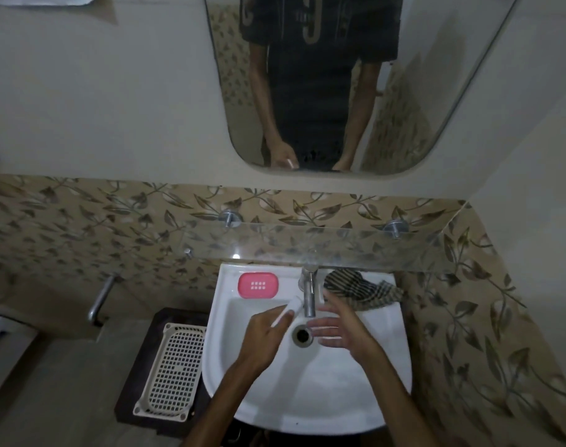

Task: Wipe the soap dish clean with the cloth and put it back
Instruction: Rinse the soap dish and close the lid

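Fingers point(275, 317) of the left hand point(265, 333) are curled around a white bar of soap point(289, 309), holding it over the basin of the white sink point(307, 408), just left of the drain point(302, 335). Beside it, the right hand point(343, 330) hovers above the basin with its fingers spread apart and gripping nothing, the palm turned towards the left hand, just under the spout of the chrome tap point(308, 293).

Left of the sink, on the floor side, a cream plastic basket point(173, 369) lies on a dark stand.

Farther back, the pink soap dish point(258, 285) sits flat on the sink's rear ledge, left of the tap, with no soap in it and its drain holes showing. Right of the tap, the striped cloth point(359, 290) lies crumpled on the same ledge, one edge hanging over the sink's right rim. Neither hand touches the dish or the cloth.

Above them a glass shelf point(307, 245) juts from the leaf-patterned tiles, and a mirror point(323, 91) hangs higher on the wall.
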